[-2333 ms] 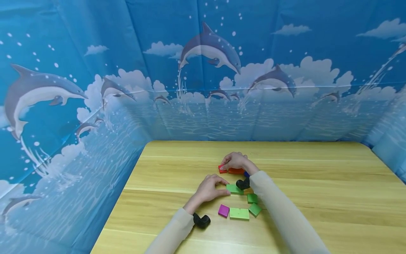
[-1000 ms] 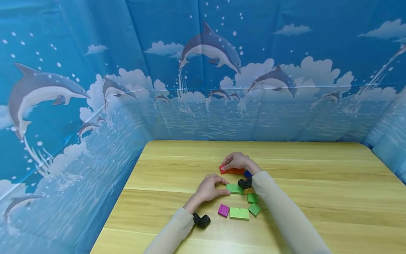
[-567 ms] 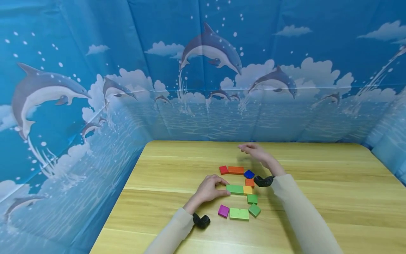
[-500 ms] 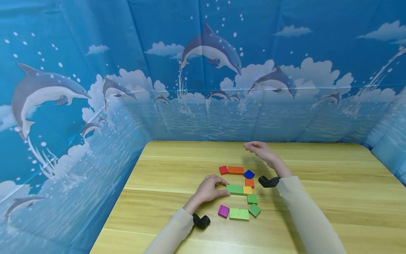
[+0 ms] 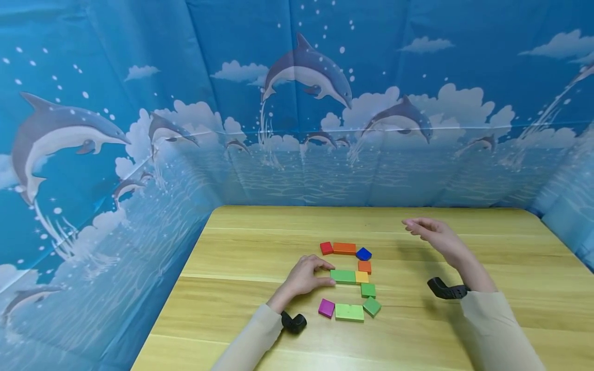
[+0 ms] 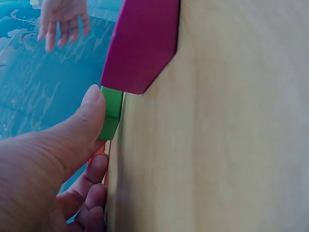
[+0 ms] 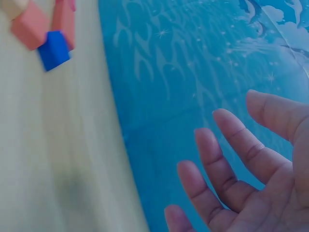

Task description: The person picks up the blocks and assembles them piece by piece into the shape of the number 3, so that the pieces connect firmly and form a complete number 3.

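Flat coloured blocks lie on the table in the shape of a 3. My left hand (image 5: 303, 276) pinches the left end of the long green block (image 5: 343, 276) between thumb and index finger. In the left wrist view the thumb lies against this green block (image 6: 112, 108), with a magenta block (image 6: 142, 46) large in front. My right hand (image 5: 438, 236) hangs above the table right of the blocks, holding nothing. Its fingers are spread and slightly bent in the right wrist view. The blue block (image 5: 364, 254) is among the blocks nearest to it.
Red (image 5: 327, 248) and orange (image 5: 345, 249) blocks form the far row. Yellow (image 5: 362, 277) and green (image 5: 368, 290) blocks run down the right side, a light green block (image 5: 349, 313) along the near row. A blue dolphin-print curtain (image 5: 297, 170) stands behind the table (image 5: 223, 309).
My right hand has let go of the small red block, leaving it beside the orange one, and moved up and away to the right. The left hand has stayed at the green block.
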`<move>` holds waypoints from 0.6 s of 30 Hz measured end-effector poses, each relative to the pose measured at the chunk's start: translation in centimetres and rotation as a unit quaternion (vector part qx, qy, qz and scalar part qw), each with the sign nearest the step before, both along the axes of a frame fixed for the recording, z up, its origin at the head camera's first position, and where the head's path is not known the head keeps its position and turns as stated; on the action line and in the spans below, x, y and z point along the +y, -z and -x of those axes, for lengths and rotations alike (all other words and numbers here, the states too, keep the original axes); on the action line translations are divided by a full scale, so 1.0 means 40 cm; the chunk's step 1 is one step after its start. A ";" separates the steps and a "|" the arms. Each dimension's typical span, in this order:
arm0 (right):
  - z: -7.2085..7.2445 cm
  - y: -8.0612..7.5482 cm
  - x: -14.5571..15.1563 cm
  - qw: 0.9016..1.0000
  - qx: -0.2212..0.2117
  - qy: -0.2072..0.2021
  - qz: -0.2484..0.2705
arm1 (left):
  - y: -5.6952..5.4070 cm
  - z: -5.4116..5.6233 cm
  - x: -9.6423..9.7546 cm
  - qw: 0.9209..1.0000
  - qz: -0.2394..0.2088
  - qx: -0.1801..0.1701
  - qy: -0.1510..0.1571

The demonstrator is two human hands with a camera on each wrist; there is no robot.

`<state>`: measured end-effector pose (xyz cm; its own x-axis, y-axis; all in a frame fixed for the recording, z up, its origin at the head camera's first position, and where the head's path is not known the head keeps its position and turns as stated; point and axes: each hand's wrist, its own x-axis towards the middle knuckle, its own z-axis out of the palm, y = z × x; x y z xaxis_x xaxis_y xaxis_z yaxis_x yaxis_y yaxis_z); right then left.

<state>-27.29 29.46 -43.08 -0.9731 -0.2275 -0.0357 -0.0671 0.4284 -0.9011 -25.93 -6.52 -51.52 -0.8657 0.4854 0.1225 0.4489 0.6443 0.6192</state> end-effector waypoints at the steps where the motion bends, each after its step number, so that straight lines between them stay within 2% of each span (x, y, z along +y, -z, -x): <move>1: -0.010 0.006 0.008 1.000 -0.002 0.000 -0.002 | 0.001 0.001 0.000 1.000 -0.001 0.001 0.001; 5: -0.050 0.028 0.031 1.000 -0.006 -0.001 -0.009 | 0.003 0.008 0.000 1.000 -0.009 0.000 0.007; 8: -0.077 0.043 0.044 1.000 -0.010 -0.005 -0.007 | 0.005 0.017 -0.007 0.999 -0.034 -0.014 0.021; 11: -0.100 0.051 0.053 1.000 -0.004 0.001 -0.012 | -0.009 0.025 -0.033 0.998 -0.060 -0.026 0.019; 13: -0.113 0.048 0.058 0.999 0.021 0.015 -0.030 | -0.030 0.031 -0.062 0.997 -0.077 -0.021 -0.002; 15: -0.118 0.041 0.065 0.996 0.069 0.036 -0.051 | -0.064 0.040 -0.102 0.995 -0.101 0.002 -0.026; 18: -0.118 0.021 0.067 0.981 0.163 0.066 -0.087 | -0.129 0.054 -0.163 0.987 -0.134 0.063 -0.057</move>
<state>-22.58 32.14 -43.92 -0.9599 -0.1175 0.2547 -0.2731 0.5981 -0.7534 -28.08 -13.05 -46.35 -0.8828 0.3209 0.3431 0.4667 0.5164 0.7180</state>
